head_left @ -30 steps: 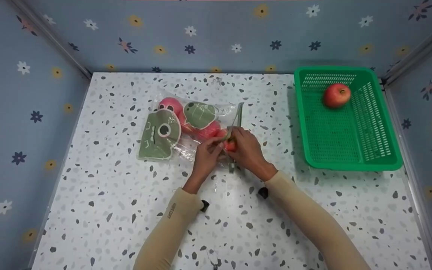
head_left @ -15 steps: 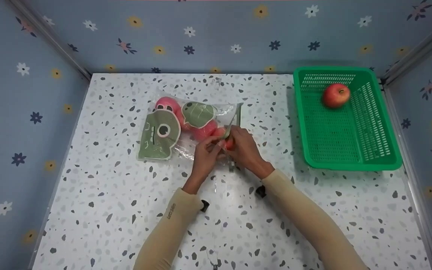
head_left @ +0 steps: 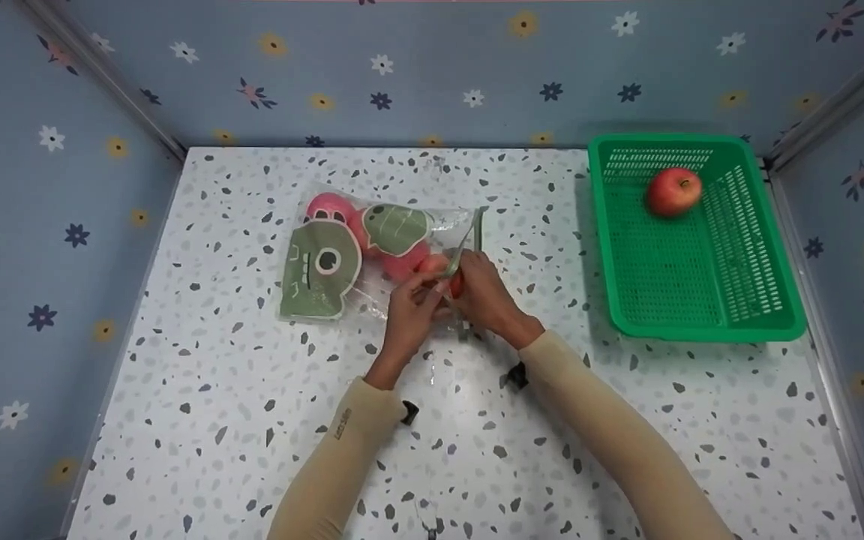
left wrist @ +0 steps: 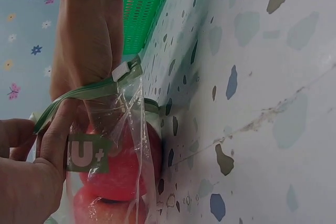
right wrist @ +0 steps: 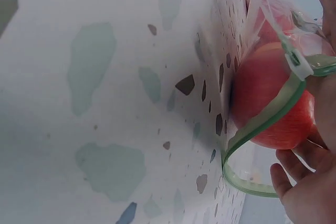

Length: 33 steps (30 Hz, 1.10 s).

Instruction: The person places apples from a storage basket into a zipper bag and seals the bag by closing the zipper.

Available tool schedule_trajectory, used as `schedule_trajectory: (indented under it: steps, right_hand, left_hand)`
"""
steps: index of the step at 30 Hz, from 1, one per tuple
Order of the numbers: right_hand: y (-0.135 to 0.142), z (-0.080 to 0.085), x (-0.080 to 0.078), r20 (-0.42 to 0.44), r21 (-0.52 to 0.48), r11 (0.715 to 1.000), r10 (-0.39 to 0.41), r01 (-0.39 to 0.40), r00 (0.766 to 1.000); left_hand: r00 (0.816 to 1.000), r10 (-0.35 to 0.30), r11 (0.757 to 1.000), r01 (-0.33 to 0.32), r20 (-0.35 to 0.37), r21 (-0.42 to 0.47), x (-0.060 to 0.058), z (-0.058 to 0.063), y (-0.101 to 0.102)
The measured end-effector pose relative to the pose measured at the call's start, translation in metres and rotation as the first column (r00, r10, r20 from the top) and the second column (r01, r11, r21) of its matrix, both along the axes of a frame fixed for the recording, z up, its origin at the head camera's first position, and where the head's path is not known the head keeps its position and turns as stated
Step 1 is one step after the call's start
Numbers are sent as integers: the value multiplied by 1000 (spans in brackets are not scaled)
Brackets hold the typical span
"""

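A clear plastic bag (head_left: 319, 277) lies on the speckled desk (head_left: 214, 465), its body printed with a large green one-eyed creature and a smaller green figure. Near the bag's mouth is a green patch (left wrist: 89, 153) whose white lettering reads "U+" in the left wrist view; any further print on the bag is too small to read.

The left hand (head_left: 412, 309), at the near side of the bag's mouth, pinches the green zip strip (right wrist: 268, 114) between thumb and finger, so its grip is together on the bag's edge. A white slider (right wrist: 298, 62) sits on that strip.

The right hand (head_left: 490, 296) reaches into the bag's mouth from the right, its grip curled about a red apple (right wrist: 278, 98) that lies within the mouth, the strip crossing in front of it. Several other apples (head_left: 331, 204) lie deeper in the bag.

Well right of the bag stands a green basket (head_left: 702, 334) with a single apple (head_left: 674, 192) inside. The left sleeve (head_left: 327, 480), on the near side of the bag, carries short dark lettering, too small to read surely.
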State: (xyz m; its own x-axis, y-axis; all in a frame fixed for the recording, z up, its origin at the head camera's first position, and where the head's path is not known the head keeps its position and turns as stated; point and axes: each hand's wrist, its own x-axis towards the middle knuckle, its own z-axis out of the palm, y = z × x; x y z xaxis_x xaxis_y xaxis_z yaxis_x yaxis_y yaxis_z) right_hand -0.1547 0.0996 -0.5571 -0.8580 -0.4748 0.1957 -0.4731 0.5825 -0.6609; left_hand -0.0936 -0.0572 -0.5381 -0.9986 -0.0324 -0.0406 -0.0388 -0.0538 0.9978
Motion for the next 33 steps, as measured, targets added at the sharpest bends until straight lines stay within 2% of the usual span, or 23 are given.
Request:
schedule_trajectory:
  steps: [16,20,24,33]
  right_hand:
    - [21,-2,2,69,21,998,55,-57,996]
    - [32,0,5,69,11,999,38,-39,997]
    - [43,7,13,21,24,1000,3,-4,1000]
    - [67,34,32,-65,152,983,-98,107,993]
  left_hand:
    - [1000,-3,999,3,-14,51,0,-1,1]
    - [1000,-4,997,5,-14,73,0,-2,2]
    - [1000,-10,996,10,-4,84,1,-3,2]
    - [1000,7,998,-7,4,61,3,-3,0]
